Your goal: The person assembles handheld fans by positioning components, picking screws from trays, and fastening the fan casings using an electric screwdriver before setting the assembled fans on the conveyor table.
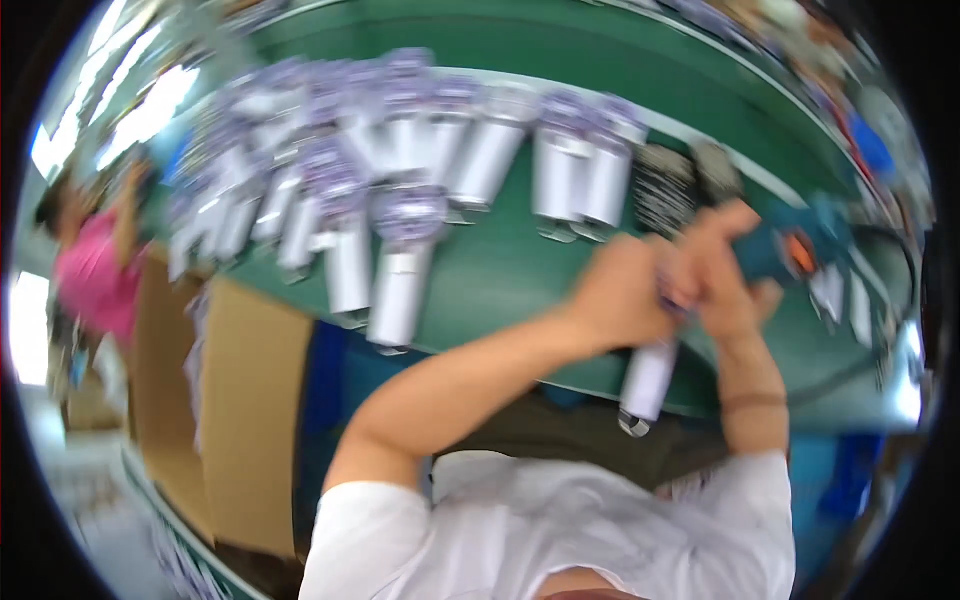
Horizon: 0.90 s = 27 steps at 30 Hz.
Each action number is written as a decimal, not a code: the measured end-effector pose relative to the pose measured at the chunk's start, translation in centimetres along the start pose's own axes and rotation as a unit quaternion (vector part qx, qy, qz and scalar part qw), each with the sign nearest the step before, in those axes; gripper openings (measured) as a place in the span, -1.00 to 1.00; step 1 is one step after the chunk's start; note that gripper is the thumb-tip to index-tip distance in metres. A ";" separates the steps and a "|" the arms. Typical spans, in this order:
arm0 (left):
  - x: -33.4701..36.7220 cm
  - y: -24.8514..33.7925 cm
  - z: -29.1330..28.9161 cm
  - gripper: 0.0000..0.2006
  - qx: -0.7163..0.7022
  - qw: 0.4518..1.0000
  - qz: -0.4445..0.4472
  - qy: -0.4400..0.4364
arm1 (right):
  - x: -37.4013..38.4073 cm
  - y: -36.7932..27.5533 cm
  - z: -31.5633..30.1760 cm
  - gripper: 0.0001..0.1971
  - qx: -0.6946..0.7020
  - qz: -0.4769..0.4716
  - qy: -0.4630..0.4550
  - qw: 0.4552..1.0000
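Both my hands meet over the right part of the green table, blurred by motion. My left hand (622,292) is closed around the purple head of a white-handled device (650,380); its handle hangs down past the table's near edge, with a metal loop at the end. My right hand (715,268) presses against the same purple head from the right, its fingers partly bent around it and smeared. Most of that head is hidden by my fingers. Just right of my right hand lies a teal power tool (785,245) with an orange switch.
Several like devices (405,265) with clear purple heads lie across the table's left and middle. Two dark patterned objects (663,185) stand beyond my hands. A cable (908,265) curves at the right. An open cardboard box (255,400) stands lower left; a person in pink (98,270) is beyond.
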<state>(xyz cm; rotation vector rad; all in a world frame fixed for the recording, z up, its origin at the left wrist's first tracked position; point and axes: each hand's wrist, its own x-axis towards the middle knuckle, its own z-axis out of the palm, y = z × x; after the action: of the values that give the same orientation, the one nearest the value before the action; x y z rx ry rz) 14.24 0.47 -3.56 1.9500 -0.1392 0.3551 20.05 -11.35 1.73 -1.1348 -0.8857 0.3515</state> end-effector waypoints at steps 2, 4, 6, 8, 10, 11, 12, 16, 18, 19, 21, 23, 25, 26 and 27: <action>-0.2 -0.6 -0.7 -0.75 -0.002 0.999 0.042 0.029 | 0.3 0.9 0.5 -0.81 0.008 -0.040 0.010 0.999; 0.0 -1.1 -1.0 -0.69 -0.024 0.998 0.056 0.016 | 0.3 0.2 0.2 -0.86 -0.066 0.001 0.001 0.998; 0.2 -1.5 -0.4 -0.59 -0.031 0.999 0.033 -0.028 | 0.8 -2.0 -0.1 -0.92 -0.064 0.011 -0.008 0.998; 0.5 -0.5 0.1 -0.50 0.028 0.998 -0.013 -0.058 | 0.9 -4.0 -1.7 -0.92 -0.053 -0.043 0.003 0.998; 0.7 0.8 0.5 -0.43 0.051 0.994 -0.059 -0.077 | 1.5 -5.3 -5.3 -0.75 -0.021 -0.153 0.032 0.988; 0.8 1.0 0.7 -0.43 0.050 0.994 -0.058 -0.080 | 2.0 -6.2 -6.8 -0.74 -0.016 -0.187 0.053 0.981; 1.1 1.0 0.7 -0.43 0.081 0.992 -0.058 -0.083 | 2.6 -6.7 -7.8 -0.80 0.051 -0.202 0.100 0.973; 2.4 1.3 1.4 -0.41 0.133 0.985 -0.057 -0.093 | 3.6 -4.2 -13.4 -0.84 -0.089 -0.231 0.241 0.939; 2.8 1.0 1.7 -0.42 0.145 0.984 -0.051 -0.092 | 3.5 -2.2 -14.0 -0.86 -0.092 -0.225 0.301 0.922; 2.7 0.9 1.8 -0.42 0.142 0.985 -0.045 -0.084 | 3.3 -1.4 -14.2 -0.85 -0.112 -0.223 0.311 0.917; 2.4 0.7 1.8 -0.43 0.131 0.989 -0.028 -0.068 | 3.0 -0.3 -14.5 -0.84 -0.128 -0.221 0.326 0.910; 2.2 0.9 2.1 -0.47 0.118 0.991 -0.030 -0.057 | 3.1 -0.1 -14.8 -0.84 -0.125 -0.220 0.336 0.907; 2.1 1.2 2.2 -0.47 0.123 0.991 0.000 -0.049 | 2.8 0.1 -15.3 -0.83 -0.123 -0.216 0.344 0.905; 2.1 1.2 2.2 -0.47 0.124 0.991 0.017 -0.040 | 2.9 0.3 -15.5 -0.83 -0.127 -0.211 0.342 0.907; 2.1 1.3 2.2 -0.46 0.125 0.991 0.020 -0.044 | 3.0 0.4 -15.7 -0.82 -0.130 -0.206 0.339 0.908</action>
<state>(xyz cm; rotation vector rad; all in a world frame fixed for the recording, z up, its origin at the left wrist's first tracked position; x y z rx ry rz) 16.27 -1.90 -2.53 2.2152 -0.1988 0.3263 33.90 -19.20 0.47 -1.1623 -0.5278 -0.5086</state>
